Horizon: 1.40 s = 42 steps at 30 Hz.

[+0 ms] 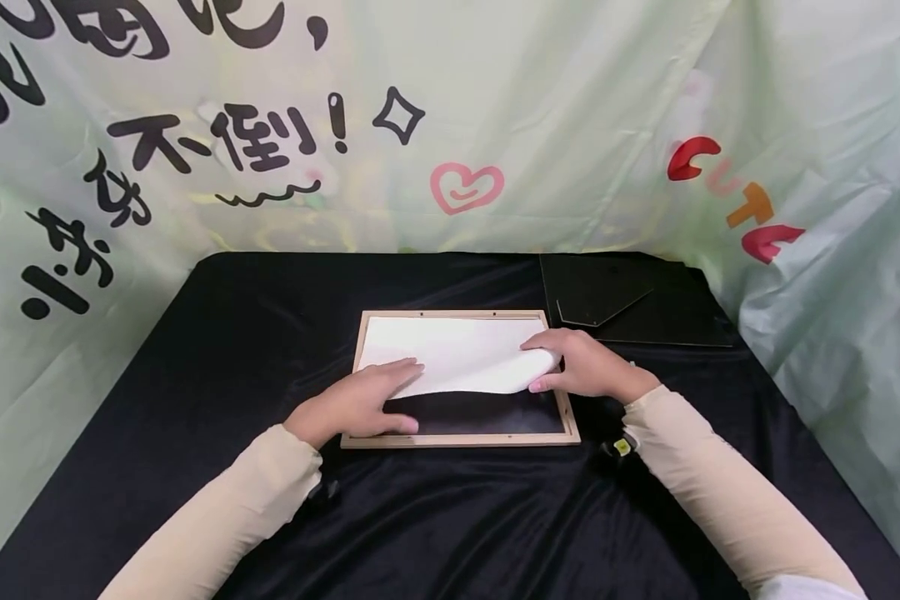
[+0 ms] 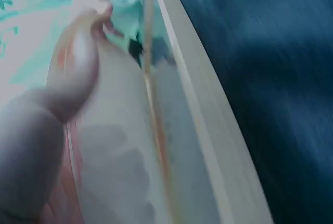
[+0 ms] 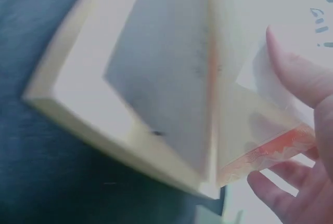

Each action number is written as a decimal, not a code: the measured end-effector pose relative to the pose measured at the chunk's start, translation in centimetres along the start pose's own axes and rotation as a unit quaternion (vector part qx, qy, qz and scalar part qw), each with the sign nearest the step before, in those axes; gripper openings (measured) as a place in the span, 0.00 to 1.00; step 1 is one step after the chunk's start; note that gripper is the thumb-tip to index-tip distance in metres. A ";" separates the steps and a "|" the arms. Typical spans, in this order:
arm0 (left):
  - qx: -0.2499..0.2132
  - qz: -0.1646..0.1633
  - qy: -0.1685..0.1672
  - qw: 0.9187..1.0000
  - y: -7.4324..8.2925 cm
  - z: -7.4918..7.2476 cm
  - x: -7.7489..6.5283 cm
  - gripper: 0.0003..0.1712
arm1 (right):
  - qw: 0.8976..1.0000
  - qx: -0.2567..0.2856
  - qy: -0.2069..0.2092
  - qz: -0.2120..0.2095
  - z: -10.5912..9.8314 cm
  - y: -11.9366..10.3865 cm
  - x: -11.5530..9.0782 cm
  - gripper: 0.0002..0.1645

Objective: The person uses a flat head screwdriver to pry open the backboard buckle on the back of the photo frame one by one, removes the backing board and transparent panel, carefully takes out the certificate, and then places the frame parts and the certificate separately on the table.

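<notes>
A pale wooden picture frame lies on the black cloth, its dark glossy pane showing at the front. Over its back part is a sheet of paper, white on top, with the front edge lifted. In the right wrist view the paper shows an orange patterned border. My right hand pinches its right end between thumb and fingers, bending it upward. Across the left end, my left hand lies with straight fingers on the paper and the thumb over the frame's front left. The left wrist view is blurred.
A black backing board with a folding stand flap lies at the table's back right. Black cloth covers the table. A pale printed curtain hangs behind and along both sides.
</notes>
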<state>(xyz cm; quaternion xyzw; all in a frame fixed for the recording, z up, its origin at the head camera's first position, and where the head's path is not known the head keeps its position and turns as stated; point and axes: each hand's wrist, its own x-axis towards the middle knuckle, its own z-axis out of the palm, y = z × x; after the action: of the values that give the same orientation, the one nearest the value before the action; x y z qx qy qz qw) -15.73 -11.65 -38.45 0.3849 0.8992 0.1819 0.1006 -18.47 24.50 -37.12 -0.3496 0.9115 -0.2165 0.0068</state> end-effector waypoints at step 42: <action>-0.539 -0.049 0.444 0.715 5.8 0.3 3.4 0.19 | 0.634 0.713 0.177 0.241 4.4 -8.3 3.9 0.16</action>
<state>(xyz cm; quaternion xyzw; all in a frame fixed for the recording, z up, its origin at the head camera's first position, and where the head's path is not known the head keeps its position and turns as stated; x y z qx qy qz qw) -14.16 -5.44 -36.48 0.0966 0.6080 0.7802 -0.1108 -15.41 14.80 -37.27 0.0408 0.5091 -0.8476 0.1439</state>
